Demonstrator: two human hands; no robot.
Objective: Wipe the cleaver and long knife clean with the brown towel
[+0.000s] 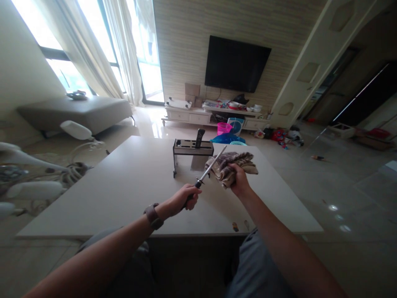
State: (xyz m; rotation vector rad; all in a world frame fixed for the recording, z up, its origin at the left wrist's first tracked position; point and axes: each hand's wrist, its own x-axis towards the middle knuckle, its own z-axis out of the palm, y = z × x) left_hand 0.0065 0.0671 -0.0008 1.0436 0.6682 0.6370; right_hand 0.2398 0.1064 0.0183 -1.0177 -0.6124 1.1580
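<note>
My left hand (pixel 190 196) is closed round the dark handle of a thin pale rod (pixel 214 162), a sharpening steel by its look, which points up and to the right. Its tip is near a crumpled brown and beige cloth (pixel 228 171). The cloth is gripped in my right hand (pixel 240 179), above the white table (pixel 130 182). Behind the rod, on the table, stands a knife rack (pixel 192 147) with a dark frame; one black handle (pixel 200 137) sticks up from its slots, and a wide blade (pixel 198 162) hangs below.
Two small objects, one of them dark and orange (pixel 235 227), lie at the table's near edge. A white lamp with curled arms (pixel 76 130) is at the left. Beyond the table are a pink basket (pixel 223 128) and a low cabinet (pixel 180 115).
</note>
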